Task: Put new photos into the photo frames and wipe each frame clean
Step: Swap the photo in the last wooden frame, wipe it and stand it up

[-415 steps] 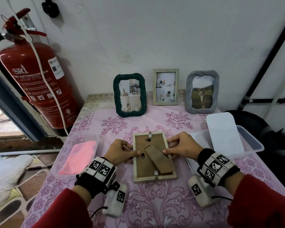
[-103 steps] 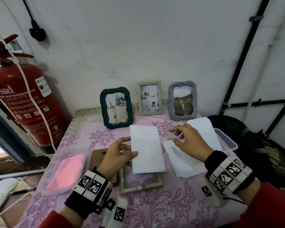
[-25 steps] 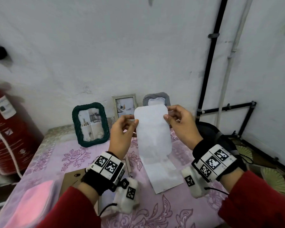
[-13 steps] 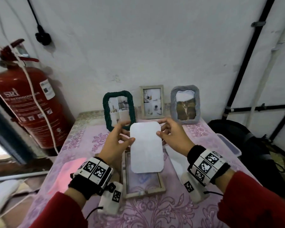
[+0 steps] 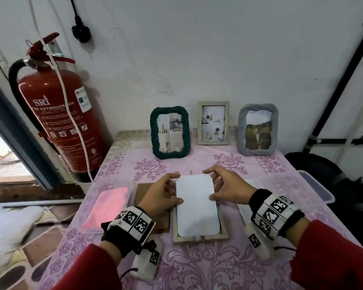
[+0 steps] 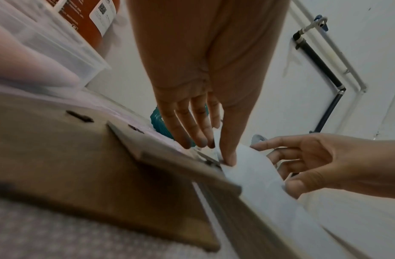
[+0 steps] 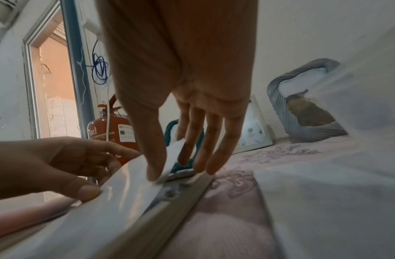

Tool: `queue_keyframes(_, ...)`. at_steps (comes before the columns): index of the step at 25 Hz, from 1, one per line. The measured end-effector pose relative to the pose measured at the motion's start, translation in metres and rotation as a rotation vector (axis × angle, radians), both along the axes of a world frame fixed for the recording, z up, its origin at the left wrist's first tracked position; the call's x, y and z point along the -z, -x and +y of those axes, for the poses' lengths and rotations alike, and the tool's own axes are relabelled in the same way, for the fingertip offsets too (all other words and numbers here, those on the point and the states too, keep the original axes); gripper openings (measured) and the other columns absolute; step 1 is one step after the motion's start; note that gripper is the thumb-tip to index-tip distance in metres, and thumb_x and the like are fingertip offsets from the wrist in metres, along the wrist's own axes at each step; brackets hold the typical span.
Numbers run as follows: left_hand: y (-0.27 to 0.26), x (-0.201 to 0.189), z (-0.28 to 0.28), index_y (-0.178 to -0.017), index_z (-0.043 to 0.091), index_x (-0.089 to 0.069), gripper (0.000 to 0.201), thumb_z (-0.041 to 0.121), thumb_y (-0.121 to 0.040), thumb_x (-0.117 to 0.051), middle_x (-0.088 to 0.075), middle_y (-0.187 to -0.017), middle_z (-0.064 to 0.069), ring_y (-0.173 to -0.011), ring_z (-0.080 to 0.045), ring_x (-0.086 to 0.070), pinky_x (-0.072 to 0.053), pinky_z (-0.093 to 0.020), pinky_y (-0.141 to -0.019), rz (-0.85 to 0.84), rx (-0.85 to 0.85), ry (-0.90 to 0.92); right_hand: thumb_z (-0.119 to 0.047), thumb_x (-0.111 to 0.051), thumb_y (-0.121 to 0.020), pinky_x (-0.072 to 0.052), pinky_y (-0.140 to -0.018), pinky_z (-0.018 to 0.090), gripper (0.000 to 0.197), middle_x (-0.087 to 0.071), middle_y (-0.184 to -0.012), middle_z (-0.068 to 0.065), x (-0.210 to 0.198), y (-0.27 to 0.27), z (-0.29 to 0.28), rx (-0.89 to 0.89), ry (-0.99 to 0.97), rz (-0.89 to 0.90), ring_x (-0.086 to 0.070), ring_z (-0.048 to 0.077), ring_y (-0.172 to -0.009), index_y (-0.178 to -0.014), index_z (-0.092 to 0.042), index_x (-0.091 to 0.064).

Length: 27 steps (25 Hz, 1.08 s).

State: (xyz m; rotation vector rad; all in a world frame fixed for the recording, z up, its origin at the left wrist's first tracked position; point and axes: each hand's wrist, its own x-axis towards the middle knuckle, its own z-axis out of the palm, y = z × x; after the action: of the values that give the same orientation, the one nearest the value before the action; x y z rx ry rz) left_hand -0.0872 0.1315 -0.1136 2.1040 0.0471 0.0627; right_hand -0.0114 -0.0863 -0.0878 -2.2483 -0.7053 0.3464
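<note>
A white-backed photo [image 5: 196, 206] lies slanted on the light wooden frame [image 5: 200, 239], which is face down on the pink tablecloth; its near end rests inside the frame. My left hand [image 5: 175, 188] pinches the photo's left edge, thumb on top. At the right edge my right hand [image 5: 213, 185] pinches it too. In the right wrist view the photo [image 7: 103, 201] passes between the thumb and the fingers [image 7: 198, 157] above the frame's rim [image 7: 170, 201]. The brown backing board [image 6: 81, 157] lies just left of the frame.
Three filled frames lean on the wall: green [image 5: 169, 132], wooden [image 5: 213, 123], grey [image 5: 258, 129]. A clear tray with a pink cloth [image 5: 107, 204] sits at the left. Loose photos [image 5: 247, 183] and a clear box [image 5: 314, 189] are at the right. A red fire extinguisher [image 5: 65, 120] stands beyond the table's left corner.
Both hands have brought the photo down from the air in front of the standing frames onto the face-down frame. The view has tilted downward.
</note>
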Motion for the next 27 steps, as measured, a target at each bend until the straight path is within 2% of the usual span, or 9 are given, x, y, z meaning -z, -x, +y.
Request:
queue_keyframes(2, -0.001, 0.005, 0.001, -0.131, 0.015, -0.046, 0.071, 0.008, -0.069, -0.080, -0.051, -0.095, -0.001, -0.081, -0.011, -0.052, -0.048, -0.019, -0.074, 0.006, 0.019, -0.103, -0.006, -0.081, -0.064, -0.042, -0.071, 0.016, 0.076, -0.050, -0.099, -0.004, 0.004, -0.001, -0.004, -0.036, 0.064, 0.004, -0.048, 0.004, -0.071, -0.130, -0.019, -0.046)
queue_keyframes(4, -0.003, 0.009, 0.002, -0.133, 0.016, -0.045, 0.076, 0.017, -0.067, -0.083, -0.049, -0.107, -0.003, -0.097, -0.014, -0.051, -0.046, -0.025, -0.089, 0.020, 0.024, -0.225, -0.012, -0.083, -0.064, -0.040, -0.079, 0.017, 0.080, -0.051, -0.105, -0.005, 0.008, -0.001, -0.004, -0.057, 0.108, -0.008, -0.048, 0.001, -0.085, -0.133, -0.019, -0.043)
queue_keyframes(7, -0.005, 0.013, 0.004, -0.134, 0.024, -0.043, 0.080, 0.035, -0.065, -0.082, -0.037, -0.113, -0.001, -0.115, -0.019, -0.038, -0.035, -0.031, -0.105, 0.085, -0.002, -0.382, -0.023, -0.083, -0.065, -0.038, -0.100, 0.032, 0.083, -0.047, -0.119, 0.002, 0.017, 0.000, 0.002, -0.043, 0.192, -0.039, -0.041, 0.021, -0.115, -0.136, -0.021, -0.040)
queue_keyframes(9, -0.005, 0.015, 0.005, -0.135, 0.027, -0.042, 0.080, 0.041, -0.067, -0.080, -0.032, -0.111, 0.000, -0.117, -0.021, -0.034, -0.031, -0.032, -0.106, 0.124, -0.001, -0.428, -0.028, -0.082, -0.066, -0.033, -0.105, 0.033, 0.084, -0.037, -0.125, 0.006, 0.021, 0.000, 0.004, -0.022, 0.237, -0.044, -0.032, 0.025, -0.122, -0.138, -0.021, -0.039)
queue_keyframes(12, -0.004, 0.018, 0.005, -0.137, 0.026, -0.042, 0.078, 0.044, -0.070, -0.077, -0.036, -0.120, -0.005, -0.121, -0.024, -0.032, -0.029, -0.033, -0.108, 0.144, 0.002, -0.447, -0.031, -0.081, -0.068, -0.030, -0.109, 0.033, 0.085, -0.030, -0.130, 0.007, 0.024, -0.002, 0.004, -0.022, 0.267, -0.024, -0.029, 0.026, -0.126, -0.141, -0.020, -0.038)
queue_keyframes(17, -0.002, 0.017, 0.005, -0.137, 0.026, -0.043, 0.077, 0.042, -0.070, -0.078, -0.037, -0.124, -0.005, -0.123, -0.024, -0.033, -0.029, -0.033, -0.110, 0.139, -0.004, -0.413, -0.034, -0.080, -0.069, -0.031, -0.110, 0.035, 0.086, -0.030, -0.132, 0.008, 0.025, -0.003, 0.003, -0.033, 0.284, -0.036, -0.032, 0.027, -0.126, -0.142, -0.019, -0.038)
queue_keyframes(20, 0.004, 0.014, 0.008, -0.139, 0.025, -0.041, 0.084, 0.041, -0.066, -0.081, -0.038, -0.127, -0.005, -0.125, -0.021, -0.036, -0.031, -0.031, -0.110, 0.111, -0.008, -0.363, -0.035, -0.080, -0.070, -0.033, -0.109, 0.034, 0.081, -0.032, -0.134, 0.008, 0.023, -0.001, 0.001, -0.045, 0.284, -0.043, -0.035, 0.027, -0.125, -0.140, -0.017, -0.042)
queue_keyframes(24, 0.013, 0.007, 0.021, -0.140, 0.016, -0.038, 0.093, 0.041, -0.063, -0.083, -0.034, -0.134, -0.008, -0.126, -0.022, -0.040, -0.034, -0.029, -0.109, 0.131, -0.165, -0.310, -0.034, -0.076, -0.075, -0.031, -0.111, 0.034, 0.071, -0.033, -0.137, 0.008, 0.021, 0.003, -0.001, -0.069, 0.297, -0.039, -0.034, 0.026, -0.129, -0.136, -0.015, -0.047)
queue_keyframes(27, 0.022, 0.009, 0.029, -0.138, 0.010, -0.037, 0.094, 0.042, -0.063, -0.082, -0.030, -0.138, -0.009, -0.126, -0.021, -0.043, -0.034, -0.025, -0.106, 0.202, -0.211, -0.290, -0.023, -0.068, -0.082, -0.028, -0.112, 0.032, 0.060, -0.029, -0.143, 0.009, 0.020, 0.004, -0.001, -0.095, 0.314, -0.019, -0.029, 0.026, -0.135, -0.137, -0.016, -0.045)
